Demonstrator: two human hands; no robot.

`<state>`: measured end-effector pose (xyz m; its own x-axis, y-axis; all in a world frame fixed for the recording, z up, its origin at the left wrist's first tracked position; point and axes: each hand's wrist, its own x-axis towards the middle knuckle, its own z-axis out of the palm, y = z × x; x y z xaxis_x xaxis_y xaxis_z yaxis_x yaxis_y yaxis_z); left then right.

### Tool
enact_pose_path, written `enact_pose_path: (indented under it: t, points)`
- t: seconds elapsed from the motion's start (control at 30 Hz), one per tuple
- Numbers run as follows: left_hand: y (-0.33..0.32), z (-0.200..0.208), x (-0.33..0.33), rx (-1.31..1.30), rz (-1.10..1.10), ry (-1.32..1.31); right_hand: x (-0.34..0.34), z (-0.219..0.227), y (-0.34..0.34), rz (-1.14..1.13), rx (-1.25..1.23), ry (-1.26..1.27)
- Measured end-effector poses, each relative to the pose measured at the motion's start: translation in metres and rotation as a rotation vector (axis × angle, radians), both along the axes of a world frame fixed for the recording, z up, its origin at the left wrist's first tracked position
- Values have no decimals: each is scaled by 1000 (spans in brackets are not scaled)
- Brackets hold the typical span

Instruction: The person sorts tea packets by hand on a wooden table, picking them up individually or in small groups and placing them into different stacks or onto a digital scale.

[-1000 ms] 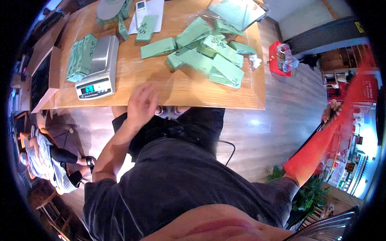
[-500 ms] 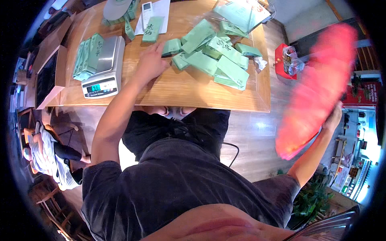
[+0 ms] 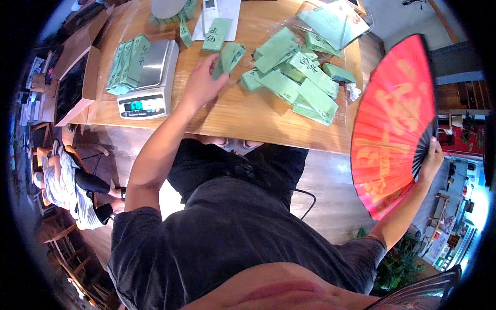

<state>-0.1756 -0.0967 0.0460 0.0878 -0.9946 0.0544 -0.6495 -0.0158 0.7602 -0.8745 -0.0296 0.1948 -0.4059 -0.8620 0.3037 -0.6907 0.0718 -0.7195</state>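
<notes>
My left hand (image 3: 204, 82) is closed on a small green packet (image 3: 228, 59), tilted up over the wooden table. Just to its right lies a loose heap of similar green packets (image 3: 281, 85); one more packet (image 3: 216, 34) rests beyond my fingers. Out to the right side, past the table, my right hand (image 3: 433, 157) grips the black base of a spread red folding fan (image 3: 390, 119) with gold markings. On the left stands a digital scale (image 3: 147, 106) with a lit display, and several green packets (image 3: 129, 62) lie side by side on its pan.
An opened cardboard box (image 3: 77, 82) is by the table's left edge. At the back are a white remote (image 3: 210, 13), a paper sheet (image 3: 230, 20), a grey round lid (image 3: 168, 7) and a clear-wrapped pale green package (image 3: 330, 23). Someone in a striped top (image 3: 62, 175) sits at the far left.
My left hand has taken hold of a packet left of the heap and raised it. The fan, blurred before, now shows sharply, its face turned toward me. The view has shifted slightly.
</notes>
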Motion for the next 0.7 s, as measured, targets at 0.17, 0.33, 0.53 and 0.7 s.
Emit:
enact_pose_path:
  t: [0.17, 0.33, 0.53, 0.7]
  points:
    - [-40, 1, 29, -190, 159, -160, 39, 7, -18, 127, -123, -272]
    - [-101, 1, 32, -168, 264, -325, 77, 13, -19, 149, -170, -347]
    - [-119, -25, 9, -70, 203, -559, 33, 11, 2, 183, -99, -119]
    - [-102, -27, 13, -56, 190, -651, 44, 6, 0, 206, -234, -394]
